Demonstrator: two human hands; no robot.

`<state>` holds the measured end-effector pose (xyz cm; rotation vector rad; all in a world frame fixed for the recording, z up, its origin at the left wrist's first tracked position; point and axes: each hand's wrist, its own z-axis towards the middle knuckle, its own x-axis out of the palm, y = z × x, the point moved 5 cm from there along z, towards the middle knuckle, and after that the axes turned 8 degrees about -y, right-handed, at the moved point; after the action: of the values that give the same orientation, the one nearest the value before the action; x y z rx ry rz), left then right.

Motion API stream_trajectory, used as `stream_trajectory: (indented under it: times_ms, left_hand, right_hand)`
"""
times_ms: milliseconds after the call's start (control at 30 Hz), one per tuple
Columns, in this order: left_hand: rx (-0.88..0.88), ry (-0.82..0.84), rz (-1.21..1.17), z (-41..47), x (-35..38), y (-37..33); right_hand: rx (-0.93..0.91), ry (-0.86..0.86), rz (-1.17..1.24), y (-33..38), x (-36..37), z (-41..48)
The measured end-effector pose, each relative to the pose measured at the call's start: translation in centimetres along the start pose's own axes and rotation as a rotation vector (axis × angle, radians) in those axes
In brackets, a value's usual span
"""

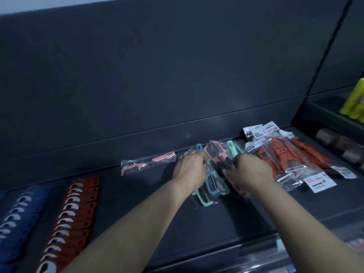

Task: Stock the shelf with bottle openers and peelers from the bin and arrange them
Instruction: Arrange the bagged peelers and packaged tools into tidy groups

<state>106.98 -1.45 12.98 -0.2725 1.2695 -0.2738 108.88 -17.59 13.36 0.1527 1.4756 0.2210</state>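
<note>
Both of the person's hands reach forward over a dark shelf [137, 205] and meet at a bundle of pastel peelers [213, 168], pink, teal and mint tools sealed in clear packets, which lies on the shelf surface near the back panel [157, 75]. The left hand [190, 168] curls its fingers round the bundle's left edge, and the right hand [250, 172] grips the right edge, fingers bent over the plastic. Just to the right of the bundle, touching it, a loose heap of orange peelers [291, 160] in packets with white labels spreads toward the shelf's right end. To the left, apart from the hands, a single pink peeler [147, 163] in its packet lies flat by the back panel. Further left, toward the front of the shelf, red bottle openers [72, 219] overlap in a long row, with a row of blue bottle openers [17, 213] just beside them. On the neighbouring shelf at far right stand yellow items [354, 103], too blurred to identify.
</note>
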Motion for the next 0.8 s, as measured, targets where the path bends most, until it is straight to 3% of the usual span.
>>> stream_trajectory:
  times_ms: [267,633,800]
  left_hand:
    - [-0.079,-0.006,-0.021,1.0,0.5,-1.5]
    - [-0.227,-0.027,0.008,2.5,0.6,-2.4]
    - [-0.295,0.019,0.093,3.0,1.8,-3.0]
  right_hand:
    - [0.032,-0.009,0.282,-2.1,-1.4,0.9]
    - [-0.092,-0.154,0.167,-5.0,-2.2,1.6]
    - [-0.117,-0.093,0.195,-4.8,-1.2,1.1]
